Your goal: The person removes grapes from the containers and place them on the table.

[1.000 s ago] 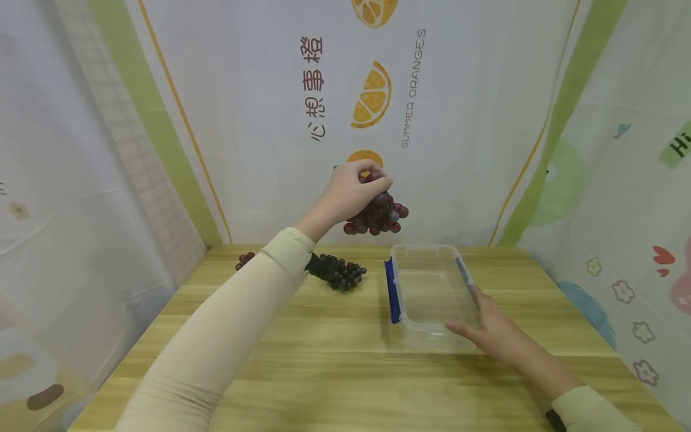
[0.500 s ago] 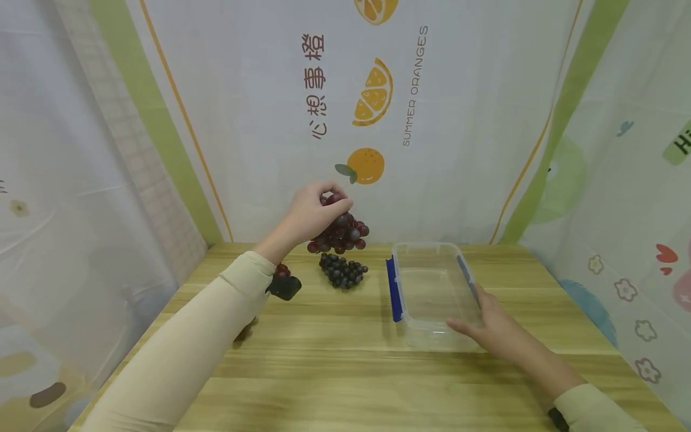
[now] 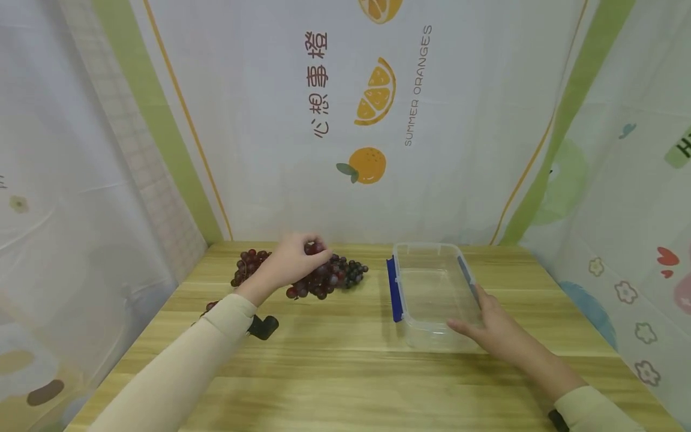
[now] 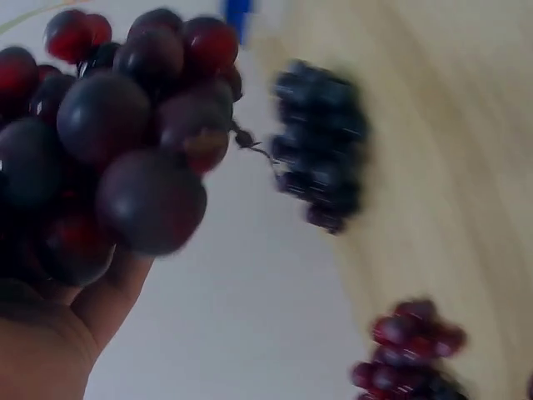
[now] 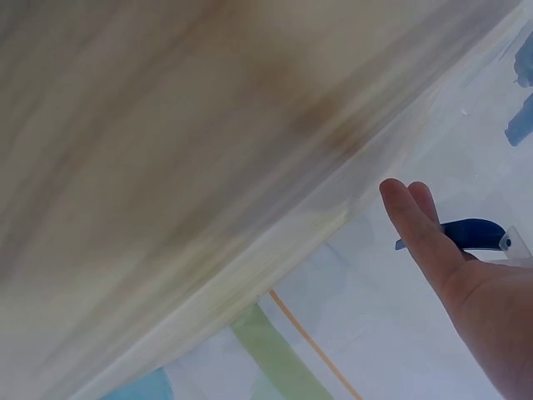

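In the head view my left hand [image 3: 286, 264] holds a bunch of dark red grapes [image 3: 315, 283] from above, low at the table's back. The left wrist view shows these grapes [image 4: 125, 158] up close. A bunch of black grapes [image 3: 354, 272] lies just right of them, partly covered. To their left is another red bunch [image 3: 250, 264]. My right hand [image 3: 496, 327] rests against a clear plastic box [image 3: 432, 337], thumb at its near rim and fingers along its right side. Those fingers look straight in the right wrist view, beside a blue latch [image 5: 476, 233].
One more bunch of grapes [image 3: 212, 306] shows partly behind the left sleeve. A dark device [image 3: 263, 327] sits at the left wrist. The box's left blue latch [image 3: 395, 291] hangs outward. A printed cloth [image 3: 259, 150] stands behind the wooden table [image 3: 335, 384].
My left hand has come down and to the left with its grapes, from in front of the cloth to the row of bunches. The right hand and the box have stayed put.
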Demonstrator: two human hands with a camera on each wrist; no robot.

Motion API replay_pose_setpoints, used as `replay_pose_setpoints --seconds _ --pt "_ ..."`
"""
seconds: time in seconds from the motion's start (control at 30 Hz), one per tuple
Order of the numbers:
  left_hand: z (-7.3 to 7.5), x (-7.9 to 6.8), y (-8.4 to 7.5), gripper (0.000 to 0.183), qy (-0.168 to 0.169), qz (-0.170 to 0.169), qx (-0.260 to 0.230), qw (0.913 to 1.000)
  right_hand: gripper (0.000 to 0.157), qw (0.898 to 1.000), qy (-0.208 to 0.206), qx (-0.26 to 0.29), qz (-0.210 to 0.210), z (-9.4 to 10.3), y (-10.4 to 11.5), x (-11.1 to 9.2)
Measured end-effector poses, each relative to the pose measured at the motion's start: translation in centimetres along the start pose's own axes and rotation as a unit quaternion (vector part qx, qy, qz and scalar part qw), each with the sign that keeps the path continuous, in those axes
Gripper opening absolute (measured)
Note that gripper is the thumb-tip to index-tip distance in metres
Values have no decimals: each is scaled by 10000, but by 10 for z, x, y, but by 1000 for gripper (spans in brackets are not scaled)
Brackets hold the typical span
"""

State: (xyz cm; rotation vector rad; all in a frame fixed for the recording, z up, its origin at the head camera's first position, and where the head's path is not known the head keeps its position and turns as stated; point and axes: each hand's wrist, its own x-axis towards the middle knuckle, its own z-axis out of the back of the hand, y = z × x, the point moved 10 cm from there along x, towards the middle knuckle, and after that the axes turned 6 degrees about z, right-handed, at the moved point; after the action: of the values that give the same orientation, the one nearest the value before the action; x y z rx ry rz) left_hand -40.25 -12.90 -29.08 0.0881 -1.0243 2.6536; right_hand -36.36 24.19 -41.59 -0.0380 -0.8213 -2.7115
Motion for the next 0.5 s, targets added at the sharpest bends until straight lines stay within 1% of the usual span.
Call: replay_pose_setpoints --seconds 0.07,0.13,0.23,0.37,0.43,0.5 --pt "-15 -5 13 22 378 189 246 9988 115 10000 -4 17 -10 0 -1 0" --pt "-30 -9 25 21 716 355 494 9956 116 10000 -16 -33 -8 0 -1 0" --pt "-49 -13 35 17 1085 327 803 9903 115 10000 -29 -93 -1 0 -1 1" --pt "-68 -13 37 13 1293 132 1121 9852 114 9999 9 -111 -23 0 -1 0" --pt "-74 -12 37 15 1272 127 1242 9840 113 9999 20 -135 -13 0 0 -1" --pt "-78 -11 36 18 1150 114 1351 9841 112 9998 24 -189 3 1 1 -1"
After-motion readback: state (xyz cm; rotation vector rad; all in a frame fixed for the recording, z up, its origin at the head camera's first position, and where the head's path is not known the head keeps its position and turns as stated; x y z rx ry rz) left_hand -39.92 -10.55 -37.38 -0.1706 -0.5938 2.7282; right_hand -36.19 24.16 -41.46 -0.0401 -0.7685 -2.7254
